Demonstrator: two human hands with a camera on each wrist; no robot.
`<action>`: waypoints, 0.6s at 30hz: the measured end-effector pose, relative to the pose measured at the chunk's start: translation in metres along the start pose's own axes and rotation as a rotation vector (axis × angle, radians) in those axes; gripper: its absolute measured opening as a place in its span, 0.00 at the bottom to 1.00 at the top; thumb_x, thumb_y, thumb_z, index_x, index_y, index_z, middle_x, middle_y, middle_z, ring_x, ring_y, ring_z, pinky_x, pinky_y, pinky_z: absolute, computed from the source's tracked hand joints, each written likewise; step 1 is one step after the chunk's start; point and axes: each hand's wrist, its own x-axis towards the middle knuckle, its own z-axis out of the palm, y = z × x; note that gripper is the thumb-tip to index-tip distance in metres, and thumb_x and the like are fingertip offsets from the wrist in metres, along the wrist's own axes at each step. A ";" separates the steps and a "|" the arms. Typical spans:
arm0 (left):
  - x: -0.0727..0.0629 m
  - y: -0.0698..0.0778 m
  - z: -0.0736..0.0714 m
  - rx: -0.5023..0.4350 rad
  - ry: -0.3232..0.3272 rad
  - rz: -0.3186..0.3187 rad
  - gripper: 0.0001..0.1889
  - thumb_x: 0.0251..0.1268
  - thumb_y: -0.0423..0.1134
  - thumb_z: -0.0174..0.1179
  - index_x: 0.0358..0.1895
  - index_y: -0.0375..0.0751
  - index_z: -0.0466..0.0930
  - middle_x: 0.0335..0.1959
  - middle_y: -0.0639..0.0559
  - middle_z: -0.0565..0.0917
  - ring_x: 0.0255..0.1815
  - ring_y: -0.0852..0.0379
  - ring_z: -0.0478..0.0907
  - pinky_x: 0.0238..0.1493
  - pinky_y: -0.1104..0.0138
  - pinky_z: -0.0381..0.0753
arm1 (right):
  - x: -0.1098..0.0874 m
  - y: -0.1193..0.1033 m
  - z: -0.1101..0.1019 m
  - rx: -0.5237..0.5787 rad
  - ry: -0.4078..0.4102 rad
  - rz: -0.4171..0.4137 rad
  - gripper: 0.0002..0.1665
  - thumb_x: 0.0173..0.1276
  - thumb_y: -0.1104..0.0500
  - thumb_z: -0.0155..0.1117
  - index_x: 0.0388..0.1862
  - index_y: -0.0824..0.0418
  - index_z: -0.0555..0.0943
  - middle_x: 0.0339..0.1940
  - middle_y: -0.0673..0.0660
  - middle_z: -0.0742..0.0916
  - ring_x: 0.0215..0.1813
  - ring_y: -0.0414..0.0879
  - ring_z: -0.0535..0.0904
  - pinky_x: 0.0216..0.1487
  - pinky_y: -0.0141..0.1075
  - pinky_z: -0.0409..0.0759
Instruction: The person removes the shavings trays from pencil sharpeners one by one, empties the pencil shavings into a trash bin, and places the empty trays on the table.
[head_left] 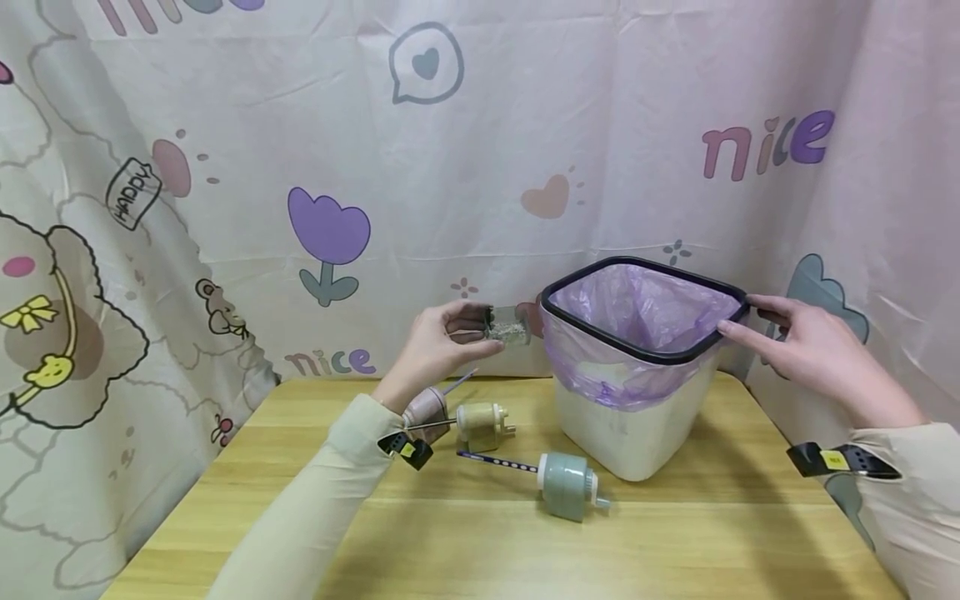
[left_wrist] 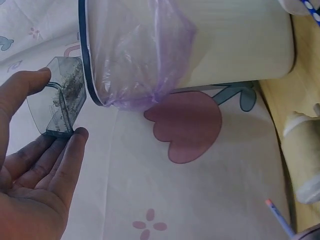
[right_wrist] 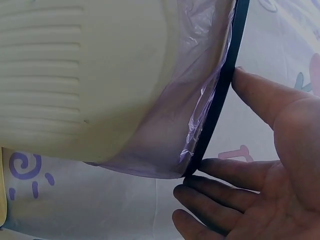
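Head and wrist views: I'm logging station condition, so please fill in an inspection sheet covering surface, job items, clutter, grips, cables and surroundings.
Surface: wood-grain table, shadowed at right.
Container: clear, with greyish debris inside.
Bin: pale, standing on the table, with purple liner and black rim.
Clutter: yellow sharpener; blue-green sharpener with dark pencil; pinkish sharpener, partly hidden.
Left grip: pinches the container beside the bin.
Right grip: thumb and fingers touch the rim.
Cables: nothing seen.
Surroundings: printed curtain behind and at both sides.
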 end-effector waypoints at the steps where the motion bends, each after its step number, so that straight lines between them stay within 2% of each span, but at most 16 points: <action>1: 0.002 0.001 0.001 0.005 0.002 0.009 0.32 0.60 0.35 0.80 0.68 0.38 0.81 0.65 0.41 0.87 0.63 0.44 0.88 0.64 0.63 0.88 | 0.000 0.000 0.000 0.002 -0.003 0.001 0.51 0.78 0.32 0.61 0.81 0.70 0.67 0.17 0.51 0.78 0.24 0.44 0.72 0.28 0.36 0.65; 9: 0.014 0.014 0.007 0.048 0.011 0.084 0.32 0.59 0.36 0.81 0.68 0.39 0.82 0.64 0.41 0.87 0.62 0.45 0.89 0.67 0.56 0.88 | 0.001 0.003 -0.001 -0.007 -0.027 0.000 0.52 0.79 0.33 0.60 0.81 0.72 0.66 0.18 0.51 0.81 0.24 0.45 0.75 0.27 0.37 0.66; 18: 0.026 0.031 0.016 0.089 0.017 0.144 0.32 0.60 0.35 0.80 0.68 0.42 0.82 0.62 0.44 0.88 0.61 0.47 0.89 0.67 0.56 0.88 | 0.001 0.001 -0.003 -0.001 -0.038 0.007 0.53 0.79 0.32 0.60 0.82 0.72 0.64 0.20 0.52 0.84 0.26 0.45 0.78 0.30 0.37 0.68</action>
